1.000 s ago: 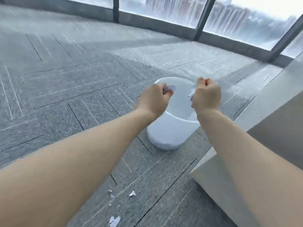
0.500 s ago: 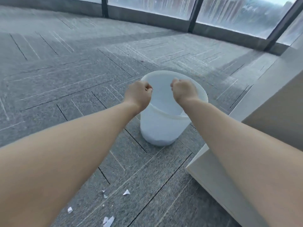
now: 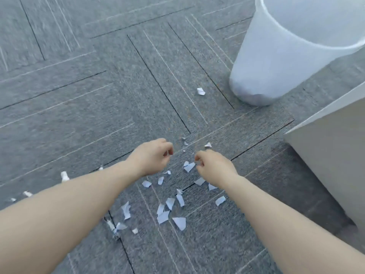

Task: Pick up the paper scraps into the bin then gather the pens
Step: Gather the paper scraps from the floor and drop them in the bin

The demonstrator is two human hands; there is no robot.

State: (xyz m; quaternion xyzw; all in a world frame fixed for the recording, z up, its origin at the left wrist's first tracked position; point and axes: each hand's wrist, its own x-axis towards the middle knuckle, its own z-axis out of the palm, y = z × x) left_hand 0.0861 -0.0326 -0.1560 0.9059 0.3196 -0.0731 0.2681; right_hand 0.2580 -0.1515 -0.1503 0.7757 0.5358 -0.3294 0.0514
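Head view: left hand (image 3: 151, 156) and right hand (image 3: 214, 167), fingers loosely curled and holding nothing, hover over paper scraps (image 3: 169, 212) strewn beneath and between them on the carpet (image 3: 98, 95); the white bin (image 3: 276, 62) stands beyond the right hand.

Two forearms are visible, both bare from elbow to wrist; no sleeve covers either. The left hand (image 3: 153, 156) and right hand (image 3: 214, 165) are bare: no gloves, rings, watch or wristband visible.

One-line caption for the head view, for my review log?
Both hands, left and right, hover loosely curled over paper scraps on grey carpet, white bin standing beyond.
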